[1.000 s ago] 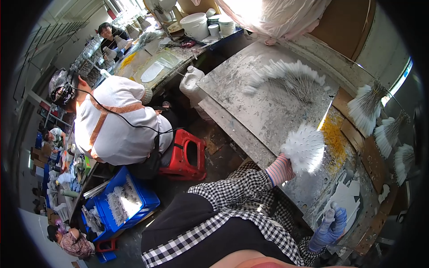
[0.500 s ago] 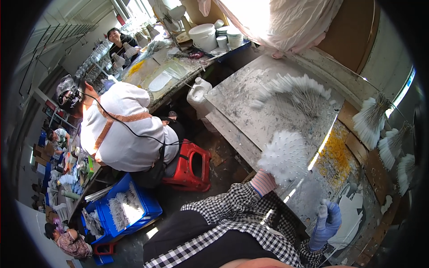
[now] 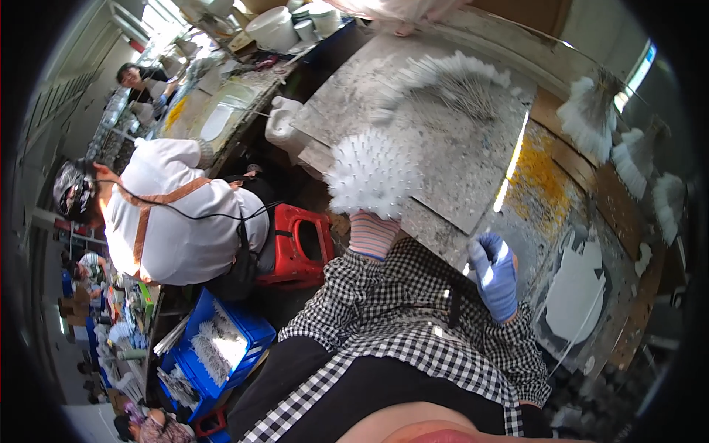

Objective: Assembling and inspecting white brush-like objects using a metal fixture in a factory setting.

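Head view: left hand (image 3: pixel 373 221), apparently clenched, raises white bundle (image 3: pixel 371 174).

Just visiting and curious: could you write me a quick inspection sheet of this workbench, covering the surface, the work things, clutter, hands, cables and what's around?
Surface: grey slab, heavily speckled with white.
Job's things: white bristly fan bundle in the left hand; a wider white fan lies spread on the slab.
Clutter: yellow powder patch; white tufts along the right edge; white buckets at the far end.
Hands: left hand mostly hidden behind the bundle, grip closed; right hand in a blue glove, holding nothing.
Cables: black cord across a seated person's white back.
Surroundings: red stool, blue crate, other workers.
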The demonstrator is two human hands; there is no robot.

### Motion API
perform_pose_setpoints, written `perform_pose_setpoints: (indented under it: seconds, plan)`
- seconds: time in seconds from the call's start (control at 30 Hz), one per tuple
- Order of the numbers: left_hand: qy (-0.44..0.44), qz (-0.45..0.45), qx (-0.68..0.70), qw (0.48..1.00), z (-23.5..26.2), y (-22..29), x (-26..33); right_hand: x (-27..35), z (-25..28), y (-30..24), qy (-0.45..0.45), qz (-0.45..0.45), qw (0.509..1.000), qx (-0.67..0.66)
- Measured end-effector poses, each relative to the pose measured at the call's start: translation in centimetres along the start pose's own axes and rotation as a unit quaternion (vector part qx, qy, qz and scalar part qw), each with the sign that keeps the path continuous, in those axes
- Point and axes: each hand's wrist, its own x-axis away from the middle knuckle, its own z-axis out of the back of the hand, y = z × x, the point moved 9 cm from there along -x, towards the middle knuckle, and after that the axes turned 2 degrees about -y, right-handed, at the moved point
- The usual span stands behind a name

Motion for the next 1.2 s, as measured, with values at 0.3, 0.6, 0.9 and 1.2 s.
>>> perform_pose_setpoints:
  seconds: [0.3,0.6,0.9,1.2]
  plan:
    - [-0.077,0.073,-0.060,0.993,-1.5,-4.7,-1.9,3.3,5.4,12.0,0.230,0.076,0.957,0.160]
    - [-0.081,0.150,-0.098,0.981,-5.0,-9.9,0.7,2.8,4.7,11.0,0.205,0.117,0.948,0.212]
    - [-0.350,0.276,-0.276,0.852,-10.2,-13.9,4.4,5.4,9.4,12.3,0.279,-0.044,0.944,-0.168]
    - [-0.356,0.364,-0.431,0.745,-12.0,-23.3,7.2,9.8,19.7,2.3,0.318,0.080,0.941,-0.080]
